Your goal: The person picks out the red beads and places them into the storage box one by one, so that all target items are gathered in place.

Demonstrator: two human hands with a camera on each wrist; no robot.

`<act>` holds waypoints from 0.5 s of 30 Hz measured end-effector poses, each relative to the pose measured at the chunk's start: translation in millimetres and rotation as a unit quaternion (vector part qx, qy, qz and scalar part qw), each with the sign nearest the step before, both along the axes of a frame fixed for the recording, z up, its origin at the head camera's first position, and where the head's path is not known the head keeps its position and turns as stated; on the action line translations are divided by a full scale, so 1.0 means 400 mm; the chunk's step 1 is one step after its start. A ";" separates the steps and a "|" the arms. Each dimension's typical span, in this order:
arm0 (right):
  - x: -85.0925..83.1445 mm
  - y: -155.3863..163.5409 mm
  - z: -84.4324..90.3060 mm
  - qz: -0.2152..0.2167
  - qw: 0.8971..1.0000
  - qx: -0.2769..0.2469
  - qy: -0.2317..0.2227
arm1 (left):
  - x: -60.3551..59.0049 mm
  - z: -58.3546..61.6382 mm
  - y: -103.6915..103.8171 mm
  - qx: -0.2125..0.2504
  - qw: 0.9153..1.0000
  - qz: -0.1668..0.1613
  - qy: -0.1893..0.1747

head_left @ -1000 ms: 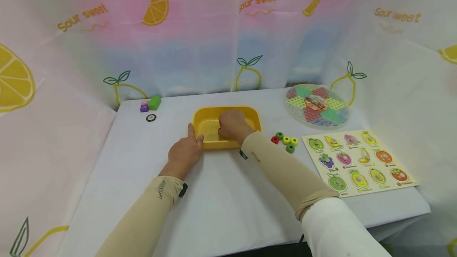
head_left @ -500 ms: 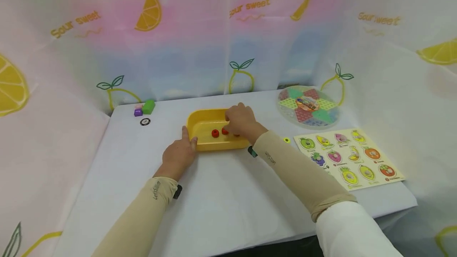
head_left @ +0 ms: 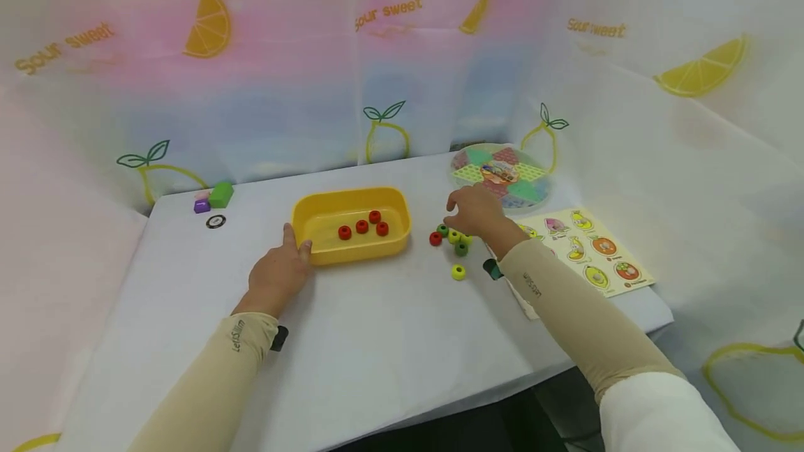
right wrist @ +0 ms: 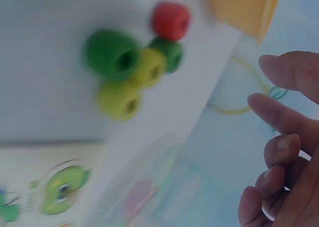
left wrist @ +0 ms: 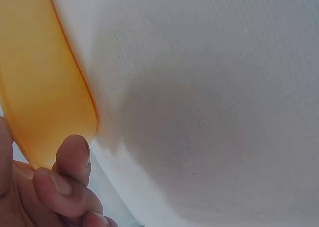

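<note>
My left hand (head_left: 276,274) holds the near left corner of a yellow tray (head_left: 358,252), the index finger along its side and the thumb at its front. In the left wrist view the thumb (left wrist: 74,159) lies against the yellow wall. Several red beads (head_left: 362,227) sit inside the tray. My right hand (head_left: 476,213) hovers over loose beads on the table, thumb and index finger apart, nothing between them. Those beads include a red bead (head_left: 435,238), green beads (head_left: 461,249) and yellow beads (head_left: 453,236). One yellow bead (head_left: 458,272) lies nearer the front edge.
A fruit picture board (head_left: 593,253) lies at the right, partly behind the right forearm. Behind it stands a round clear-lidded box (head_left: 502,176) with coloured sections. A green block (head_left: 221,194), a purple block (head_left: 202,206) and a black ring-shaped piece (head_left: 216,221) are at the back left.
My right hand has left the tray, where red beads now show, and moved right over the loose beads. The left hand stays at the tray corner. The head view has turned right.
</note>
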State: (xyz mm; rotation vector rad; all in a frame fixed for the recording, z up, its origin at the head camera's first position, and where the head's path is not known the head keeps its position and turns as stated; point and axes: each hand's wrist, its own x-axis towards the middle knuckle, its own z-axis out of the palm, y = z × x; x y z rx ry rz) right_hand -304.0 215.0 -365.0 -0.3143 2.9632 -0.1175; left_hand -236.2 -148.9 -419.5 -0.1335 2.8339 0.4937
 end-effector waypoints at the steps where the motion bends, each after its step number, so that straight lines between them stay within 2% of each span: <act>1: 0.004 0.013 -0.008 -0.001 1.000 -0.004 -0.002 | 0.000 0.002 -0.006 0.000 1.000 0.000 0.001; 8: 0.024 0.041 -0.068 -0.002 1.000 -0.010 -0.028 | -0.007 -0.001 -0.034 0.002 1.000 0.001 -0.014; 15: 0.031 0.021 -0.094 -0.011 1.000 -0.001 -0.023 | -0.013 -0.005 -0.017 0.009 1.000 -0.008 -0.024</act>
